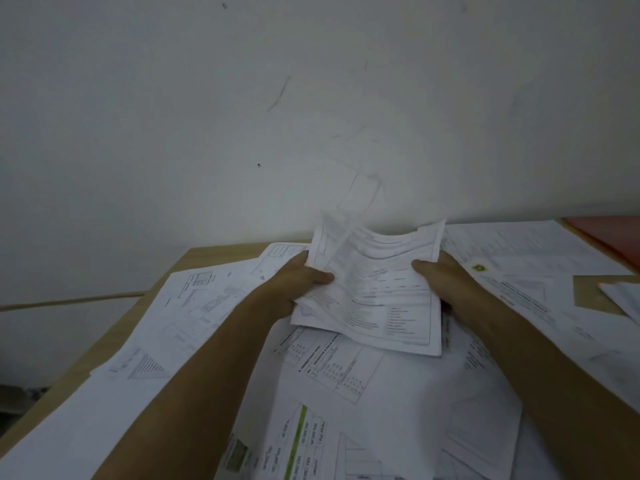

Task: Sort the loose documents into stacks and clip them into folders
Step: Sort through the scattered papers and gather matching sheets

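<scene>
Head view: both hands lift a small bundle of sheets (377,289) above the paper-strewn desk (162,282) — likely gathering one stack. Left hand (294,285) pinches its left edge, thumb on top; right hand (440,278) grips the right edge. Red folder (609,233) lies far right.

Two bare forearms are showing in the head view, neither one wearing a sleeve, watch, bracelet or band anywhere along the visible length. The left hand (294,285) and the right hand (446,282) are wearing no gloves and no rings that can be made out. Fingernails and finer marks are blurring too much to tell.
</scene>
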